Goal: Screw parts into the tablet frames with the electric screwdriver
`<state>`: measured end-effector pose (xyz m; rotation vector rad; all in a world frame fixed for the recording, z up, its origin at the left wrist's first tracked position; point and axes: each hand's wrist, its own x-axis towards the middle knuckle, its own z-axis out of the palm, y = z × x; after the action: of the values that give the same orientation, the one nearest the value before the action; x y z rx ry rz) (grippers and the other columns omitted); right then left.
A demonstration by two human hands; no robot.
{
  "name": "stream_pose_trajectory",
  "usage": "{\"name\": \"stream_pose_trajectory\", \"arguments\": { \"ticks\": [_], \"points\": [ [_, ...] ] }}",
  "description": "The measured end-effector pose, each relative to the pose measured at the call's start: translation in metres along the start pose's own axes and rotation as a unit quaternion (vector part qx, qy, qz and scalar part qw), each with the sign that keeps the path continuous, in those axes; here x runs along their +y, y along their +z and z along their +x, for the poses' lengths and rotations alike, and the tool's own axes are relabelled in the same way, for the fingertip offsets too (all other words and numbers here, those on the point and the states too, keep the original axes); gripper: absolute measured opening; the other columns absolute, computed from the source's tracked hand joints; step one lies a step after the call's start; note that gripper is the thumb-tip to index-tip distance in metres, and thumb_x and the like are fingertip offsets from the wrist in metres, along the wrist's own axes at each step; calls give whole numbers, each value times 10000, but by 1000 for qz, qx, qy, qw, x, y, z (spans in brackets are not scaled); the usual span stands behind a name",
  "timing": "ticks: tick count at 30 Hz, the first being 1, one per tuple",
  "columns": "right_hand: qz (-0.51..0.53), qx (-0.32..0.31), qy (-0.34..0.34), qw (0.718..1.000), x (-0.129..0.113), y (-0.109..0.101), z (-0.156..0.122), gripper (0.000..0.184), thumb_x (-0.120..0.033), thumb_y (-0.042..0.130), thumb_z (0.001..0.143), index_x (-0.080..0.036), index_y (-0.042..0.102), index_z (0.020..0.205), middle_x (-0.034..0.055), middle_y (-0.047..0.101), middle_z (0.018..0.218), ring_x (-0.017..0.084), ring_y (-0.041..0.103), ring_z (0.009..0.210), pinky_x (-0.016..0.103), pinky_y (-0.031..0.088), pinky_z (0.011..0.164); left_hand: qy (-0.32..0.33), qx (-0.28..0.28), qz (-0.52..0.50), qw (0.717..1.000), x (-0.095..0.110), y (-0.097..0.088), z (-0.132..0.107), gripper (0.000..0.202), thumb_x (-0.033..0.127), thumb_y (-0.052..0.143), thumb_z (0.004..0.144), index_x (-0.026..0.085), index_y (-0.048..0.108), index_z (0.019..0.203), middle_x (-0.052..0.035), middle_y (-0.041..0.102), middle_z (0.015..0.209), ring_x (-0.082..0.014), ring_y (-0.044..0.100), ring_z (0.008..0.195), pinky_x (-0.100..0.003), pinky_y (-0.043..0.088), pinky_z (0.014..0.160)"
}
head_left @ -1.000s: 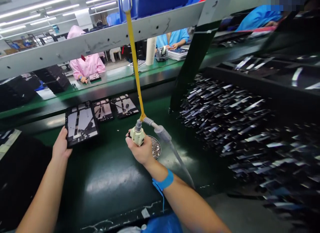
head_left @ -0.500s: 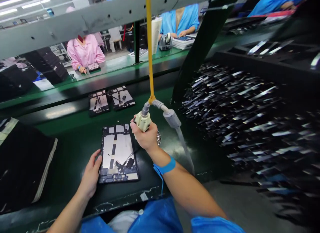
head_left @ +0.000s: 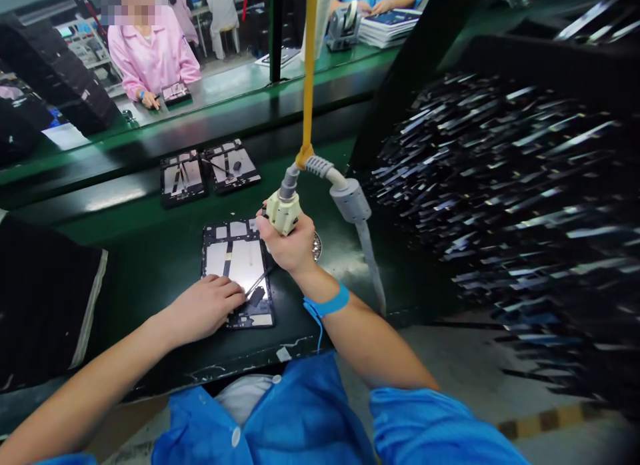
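Note:
An opened tablet back panel (head_left: 239, 255) lies flat on the dark green bench in front of me. My left hand (head_left: 207, 308) rests on its lower left part, fingers laid flat on it. My right hand (head_left: 286, 246) is closed round a cream-coloured electric screwdriver (head_left: 283, 210) held upright over the panel's right edge. A yellow strap (head_left: 309, 72) and a grey cable (head_left: 350, 205) run from the tool's top. A blue wrist strap (head_left: 327, 303) circles my right wrist. A small round dish of screws (head_left: 317, 246) sits just behind my right hand, mostly hidden.
Two more opened panels (head_left: 207, 172) lie on the conveyor beyond. To the right stands a dark rack of shiny strips (head_left: 500, 185). A black tray (head_left: 45, 298) sits at the left. A person in pink (head_left: 153, 55) works across the line.
The panel has slid a little further under my hands and my left hand has moved from its left edge onto its surface. My view has tilted downward. The screwdriver stays over the panel's right edge.

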<state>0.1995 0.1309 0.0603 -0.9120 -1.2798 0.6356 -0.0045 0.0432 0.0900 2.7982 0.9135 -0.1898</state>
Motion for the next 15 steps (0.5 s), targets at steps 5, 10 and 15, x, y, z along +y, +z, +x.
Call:
{"name": "stream_pose_trajectory", "arguments": {
  "ticks": [5,10,15],
  "points": [
    [-6,2,6,1000,-2,-1,1,166,-378,729,853,-240,673,926,2,717,837,182,701,773,354,603,791,1,-11,-30,999,-1,-8,2,210,92,582,913,178,652,1091,-80,684,1053,-241,651,956,-391,540,849],
    [-2,1,-7,1000,-5,-1,1,162,-369,724,855,-246,668,943,-3,716,849,183,704,791,360,603,790,-14,87,-70,994,13,10,-23,251,167,524,989,171,644,1210,-112,681,1086,-235,662,968,-394,571,847],
    [-13,-10,-3,1000,-5,-1,0,179,-379,712,850,-241,663,954,-5,715,829,184,701,781,362,605,778,-3,159,-46,986,22,43,-40,287,140,550,1002,167,631,1276,-132,690,1108,-242,661,987,-405,575,842]
  ]
}}
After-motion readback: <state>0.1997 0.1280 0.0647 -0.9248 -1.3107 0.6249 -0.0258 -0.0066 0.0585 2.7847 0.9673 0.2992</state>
